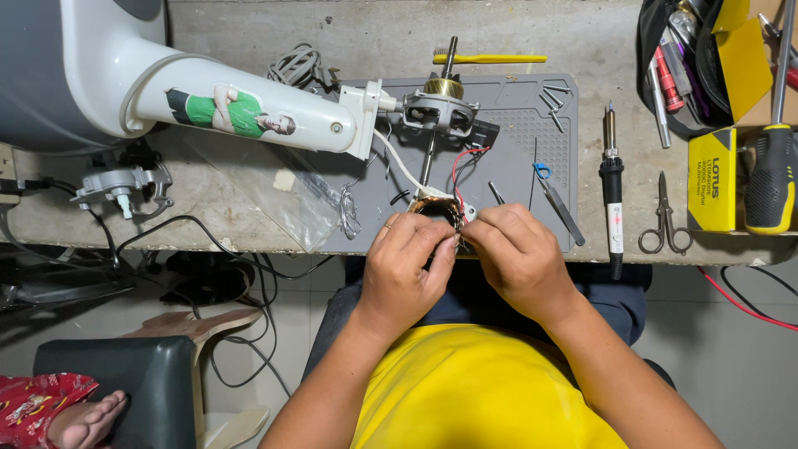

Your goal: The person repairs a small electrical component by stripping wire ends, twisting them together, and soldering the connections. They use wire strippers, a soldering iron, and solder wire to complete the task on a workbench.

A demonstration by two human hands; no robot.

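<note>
Both hands meet at the near edge of the worktop (582,41), over the front rim of a grey silicone work mat (515,141). The left hand (407,266) and the right hand (517,258) have their fingers curled inward, fingertips pinching at a small motor coil (439,208) held between them. The coil is a round ring of copper-brown winding with a dark hollow centre; only its far arc shows above the knuckles, the rest being hidden by the fingers. A red wire (460,170) and a white wire (399,162) rise from it across the mat toward a grey motor housing (440,112) with a brass-coloured bush and a steel shaft standing through it. That housing sits at the end of a white fan neck (249,112), which lies across the worktop from the left.

Right of the hands lie tweezers with a blue loop (555,199), a black soldering iron (613,191), small scissors (664,218) and a yellow box (712,179). A yellow and black screwdriver (771,158) rests at the far right, beside a black tool pouch (682,58). Loose screws (553,96) sit on the mat's far corner, and a yellow toothbrush (490,58) lies beyond it. A clear plastic bag (266,195) lies left of the mat
</note>
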